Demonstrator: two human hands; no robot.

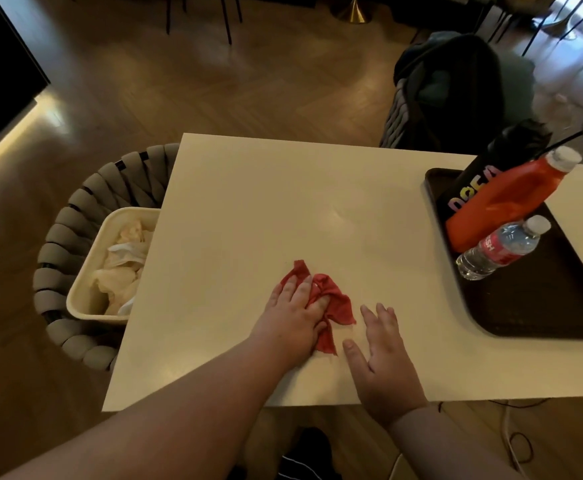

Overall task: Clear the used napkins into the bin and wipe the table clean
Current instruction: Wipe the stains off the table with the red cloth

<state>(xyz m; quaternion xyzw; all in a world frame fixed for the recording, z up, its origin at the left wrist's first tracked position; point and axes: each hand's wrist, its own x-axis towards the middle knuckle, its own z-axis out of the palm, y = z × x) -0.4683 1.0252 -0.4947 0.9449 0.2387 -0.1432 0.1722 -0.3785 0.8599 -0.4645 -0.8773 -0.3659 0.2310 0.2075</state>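
Observation:
A crumpled red cloth lies on the cream table, near its front edge. My left hand presses flat on the cloth's left part, fingers spread over it. My right hand rests on the bare tabletop just right of the cloth, fingers apart, holding nothing. A cream bin stands left of the table on a woven chair seat. Several crumpled white napkins fill the bin.
A dark tray sits at the table's right end with an orange bottle, a clear water bottle and a black container. A woven chair holds the bin. Another chair with dark clothing stands behind the table.

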